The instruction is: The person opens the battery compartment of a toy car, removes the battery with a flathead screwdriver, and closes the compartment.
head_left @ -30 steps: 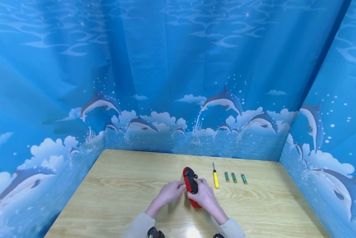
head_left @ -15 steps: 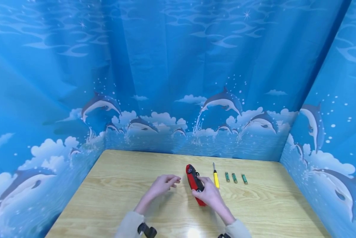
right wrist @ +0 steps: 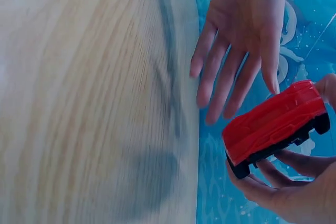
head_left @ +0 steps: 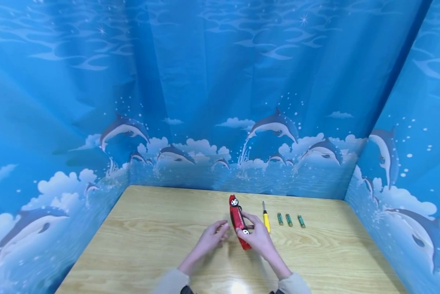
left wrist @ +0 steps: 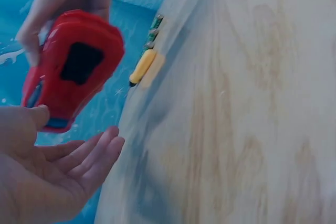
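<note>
A red toy car [head_left: 236,217] with black and silver wheels is held above the table by my right hand [head_left: 259,237], thumb on one side and fingers on the other. It is turned on its side, its front or rear end pointing away from me. Just left of it is my left hand [head_left: 210,238], palm turned up with fingers extended in the left wrist view. There the thumb of that left hand [left wrist: 50,182] overlaps the lower end of the car [left wrist: 97,90]; whether it touches cannot be told. The right wrist view shows the car's red side [right wrist: 273,119] and black base.
Right of the car lies a yellow-handled screwdriver [head_left: 266,221]. Several inches further right are three green batteries, the nearest battery [head_left: 280,219] beside the screwdriver. A blue dolphin-print curtain [head_left: 205,102] borders the wooden table [head_left: 146,228] at the back and sides.
My right hand has raised the car slightly and rolled it, turning its black underside away. My left hand has left the car, moved left, then come back close to it.
</note>
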Tool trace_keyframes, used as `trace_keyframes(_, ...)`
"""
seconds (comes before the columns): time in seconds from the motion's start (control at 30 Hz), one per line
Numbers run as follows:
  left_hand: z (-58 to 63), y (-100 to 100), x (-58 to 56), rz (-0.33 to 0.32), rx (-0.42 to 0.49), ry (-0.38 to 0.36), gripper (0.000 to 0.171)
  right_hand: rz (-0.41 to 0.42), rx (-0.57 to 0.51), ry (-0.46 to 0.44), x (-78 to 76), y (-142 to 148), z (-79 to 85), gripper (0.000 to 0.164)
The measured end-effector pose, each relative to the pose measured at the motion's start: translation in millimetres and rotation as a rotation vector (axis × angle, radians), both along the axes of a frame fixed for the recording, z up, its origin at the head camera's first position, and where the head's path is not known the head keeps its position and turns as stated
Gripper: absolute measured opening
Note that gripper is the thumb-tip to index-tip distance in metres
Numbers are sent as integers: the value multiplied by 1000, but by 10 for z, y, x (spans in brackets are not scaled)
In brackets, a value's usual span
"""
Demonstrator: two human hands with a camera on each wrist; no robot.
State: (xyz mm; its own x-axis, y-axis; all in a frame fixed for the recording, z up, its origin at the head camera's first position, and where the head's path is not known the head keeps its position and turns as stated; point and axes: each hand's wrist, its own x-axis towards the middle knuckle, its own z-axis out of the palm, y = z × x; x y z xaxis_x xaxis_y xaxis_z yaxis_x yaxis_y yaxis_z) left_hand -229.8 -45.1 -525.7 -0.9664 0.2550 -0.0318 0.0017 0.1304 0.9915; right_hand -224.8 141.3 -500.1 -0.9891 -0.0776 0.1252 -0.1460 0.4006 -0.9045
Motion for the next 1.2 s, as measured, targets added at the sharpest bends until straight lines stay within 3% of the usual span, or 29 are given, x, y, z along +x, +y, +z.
trace_keyframes(0.23,-58,108,1,-27,96,-40,66,28,-110,-37,34,-60,10,64)
trace_keyframes(0.57,-10,114,-32,-24,211,-36,60,100,-153,-75,60,-44,-11,60)
trace_keyframes(0.77,-17,105,-43,53,167,-41,61,164,-167,-97,46,-14,-23,65)
trace_keyframes(0.9,-52,87,-68,99,118,-10,53,188,-205,-138,35,-1,-27,66)
trace_keyframes(1.07,-46,53,-71,121,61,42,46,190,-233,-183,17,13,-59,65)
trace_keyframes(1.2,-35,19,-62,138,24,37,47,174,-272,-207,6,52,-101,61)
